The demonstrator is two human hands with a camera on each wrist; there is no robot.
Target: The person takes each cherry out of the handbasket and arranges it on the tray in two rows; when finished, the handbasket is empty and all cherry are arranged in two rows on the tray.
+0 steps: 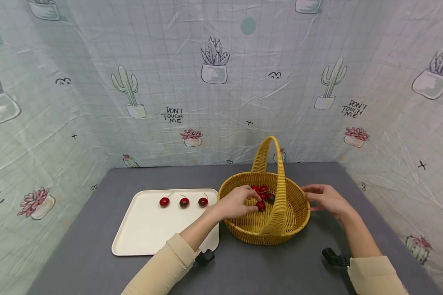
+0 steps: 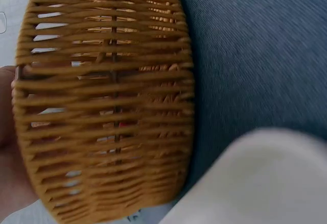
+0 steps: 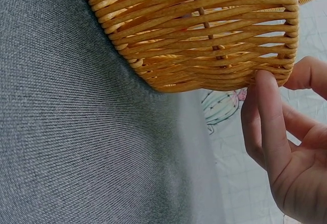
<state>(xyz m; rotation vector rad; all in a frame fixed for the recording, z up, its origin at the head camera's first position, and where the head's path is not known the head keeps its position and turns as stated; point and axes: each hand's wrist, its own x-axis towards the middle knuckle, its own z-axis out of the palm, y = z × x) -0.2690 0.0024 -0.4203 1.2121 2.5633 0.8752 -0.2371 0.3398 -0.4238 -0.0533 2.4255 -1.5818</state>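
Note:
A yellow woven basket (image 1: 243, 235) with a tall arched handle stands on the table, several red cherries (image 1: 263, 189) lying inside it. My left hand (image 1: 237, 203) reaches over its left rim, thumb and fingertips around a dark red cherry (image 1: 261, 205). From the left wrist camera the basket wall (image 2: 107, 101) hides those fingertips. At the right side, my right hand (image 1: 328, 200) pinches the basket's rim, with a finger (image 3: 271, 117) against the outer weave. On a white tray (image 1: 147, 229), left of the basket, three stemmed cherries (image 1: 184, 202) lie in a row.
The tray's right edge lies close beside the basket. Grey cloth (image 1: 96, 246) covers the table. A hanging printed sheet (image 1: 229, 106) encloses the back and sides. The basket handle (image 1: 280, 180) rises just right of my left hand.

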